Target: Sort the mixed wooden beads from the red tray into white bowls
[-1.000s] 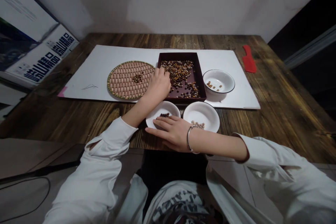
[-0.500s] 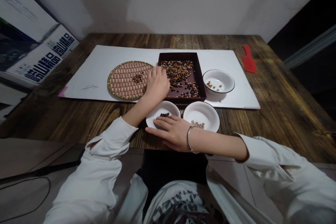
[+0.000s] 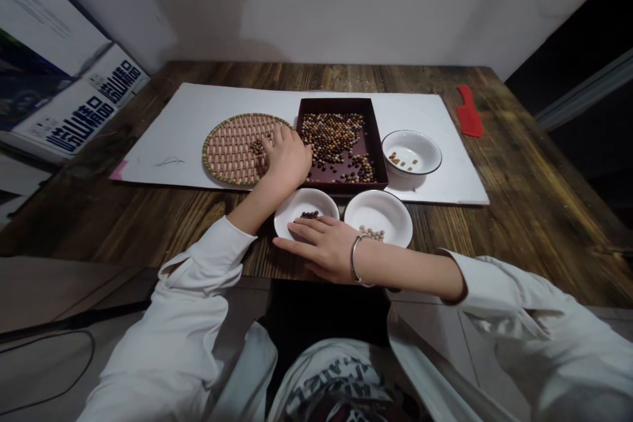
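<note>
My left hand [image 3: 288,159] is over the right edge of the round woven tray [image 3: 225,148], beside a small pile of beans [image 3: 258,146]; its fingers are curled downward and what they hold, if anything, is hidden. The dark red box [image 3: 370,144] just right of it holds many mixed beans [image 3: 332,135]. My right hand [image 3: 327,249] lies with fingers spread over the near edge of a white bowl [image 3: 283,212] with dark beans [image 3: 310,215]. Near its wrist stands another white bowl [image 3: 380,208] with pale beans [image 3: 372,233].
A black-rimmed white bowl [image 3: 420,150] with several yellow-brown beans stands right of the box. The tray, box and this bowl rest on a white board [image 3: 163,135] on the wooden table [image 3: 524,191]. A red comb-like tool [image 3: 469,115] lies at the right, printed cartons [image 3: 82,115] at the left.
My left hand has moved left, from the box's edge to over the woven tray's right side, near the small pile. My right hand has stayed in place.
</note>
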`<state>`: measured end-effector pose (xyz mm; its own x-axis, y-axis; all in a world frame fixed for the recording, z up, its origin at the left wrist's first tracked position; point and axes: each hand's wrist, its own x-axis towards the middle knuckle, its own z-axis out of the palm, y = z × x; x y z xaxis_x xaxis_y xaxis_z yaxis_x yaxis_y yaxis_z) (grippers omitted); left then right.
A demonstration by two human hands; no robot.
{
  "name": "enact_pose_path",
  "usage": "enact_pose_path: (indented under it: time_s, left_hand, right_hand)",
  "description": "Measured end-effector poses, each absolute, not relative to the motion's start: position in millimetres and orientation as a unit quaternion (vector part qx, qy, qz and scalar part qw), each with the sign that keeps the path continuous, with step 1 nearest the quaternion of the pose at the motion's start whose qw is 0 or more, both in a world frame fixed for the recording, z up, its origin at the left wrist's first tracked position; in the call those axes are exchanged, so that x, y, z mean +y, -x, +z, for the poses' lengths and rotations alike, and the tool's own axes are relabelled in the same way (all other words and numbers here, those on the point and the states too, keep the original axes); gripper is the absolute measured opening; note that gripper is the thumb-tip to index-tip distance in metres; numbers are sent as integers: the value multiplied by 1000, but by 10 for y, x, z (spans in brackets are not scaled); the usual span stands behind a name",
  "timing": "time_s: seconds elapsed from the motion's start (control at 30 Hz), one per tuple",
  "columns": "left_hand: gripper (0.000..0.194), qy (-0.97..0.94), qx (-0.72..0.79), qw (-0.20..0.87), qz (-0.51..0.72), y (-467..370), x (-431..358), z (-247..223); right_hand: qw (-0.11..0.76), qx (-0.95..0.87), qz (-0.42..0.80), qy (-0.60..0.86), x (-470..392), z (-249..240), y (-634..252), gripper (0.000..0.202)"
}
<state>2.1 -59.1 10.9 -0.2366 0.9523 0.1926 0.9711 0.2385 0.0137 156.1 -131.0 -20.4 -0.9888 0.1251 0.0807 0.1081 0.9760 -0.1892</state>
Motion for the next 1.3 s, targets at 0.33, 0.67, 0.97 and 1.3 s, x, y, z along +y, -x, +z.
enact_pose_path:
  time_s: [0.33, 0.67, 0.97, 1.3]
  left_hand:
    - [48, 625, -774, 84, -62, -1, -585, 106]
    - [46, 636, -765, 76, -69, 15, -596, 134]
    - [45, 640, -763, 63, -67, 27, -583, 139]
    - [45, 641, -763, 53, -71, 36, -578, 139]
  right_hand:
    - [40, -993, 97, 60, -1311, -185, -1556, 61]
    - [43, -992, 97, 61, -1311, -174, -1559, 58]
    - [48, -992, 97, 62, -1319, -195, -1563, 59]
    - [32, -992, 102, 62, -1312, -177, -1560, 60]
